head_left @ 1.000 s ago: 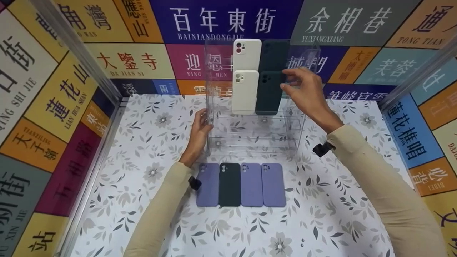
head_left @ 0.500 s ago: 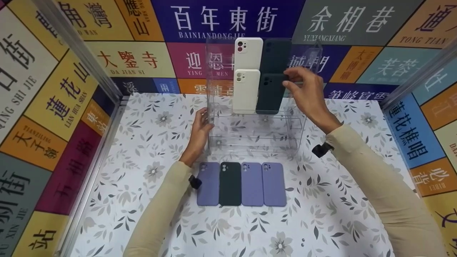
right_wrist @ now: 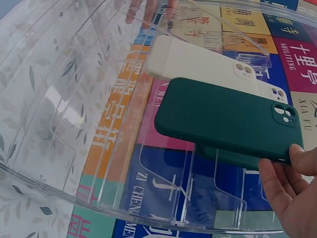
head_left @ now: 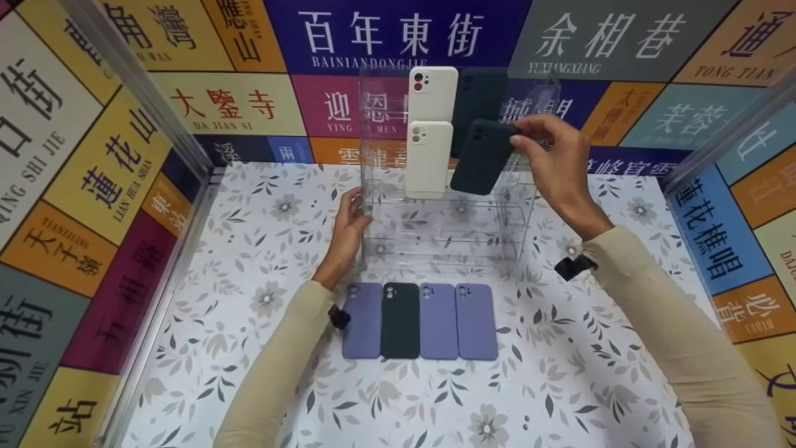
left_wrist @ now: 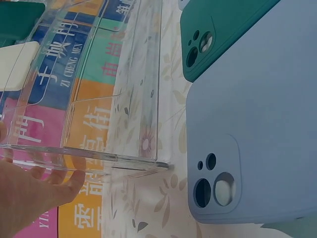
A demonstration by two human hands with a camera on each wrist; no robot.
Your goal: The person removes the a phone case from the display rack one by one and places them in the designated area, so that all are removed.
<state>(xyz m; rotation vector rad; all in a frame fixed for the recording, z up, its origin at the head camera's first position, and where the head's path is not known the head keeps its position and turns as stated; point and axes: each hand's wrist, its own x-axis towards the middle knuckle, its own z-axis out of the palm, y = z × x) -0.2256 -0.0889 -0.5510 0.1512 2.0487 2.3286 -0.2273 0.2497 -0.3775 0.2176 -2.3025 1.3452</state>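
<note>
My right hand (head_left: 556, 158) pinches a dark green phone case (head_left: 482, 158) by its upper right corner. The case leans at a slant before a clear acrylic stepped rack (head_left: 435, 239). In the right wrist view, thumb and fingers hold the end of the green case (right_wrist: 218, 111) near its camera cutouts. Behind it on the rack stands another dark green case (head_left: 477, 93). Beside them are two white cases, one upper (head_left: 433, 96) and one lower (head_left: 429, 162). My left hand (head_left: 347, 233) grips the rack's left side; in the left wrist view its fingers show partly through the clear panel (left_wrist: 116, 159).
In front of the rack, a row lies flat on the floral-patterned table (head_left: 267, 361): a purple case (head_left: 362, 323), a dark green case (head_left: 400, 323) and two more purple cases (head_left: 438, 323). Printed sign panels (head_left: 398, 37) wall in the back and sides.
The pinched green case has shifted up and right and tilted, away from the lower white case and the ledge. My right hand moved right with it. My left hand stays put.
</note>
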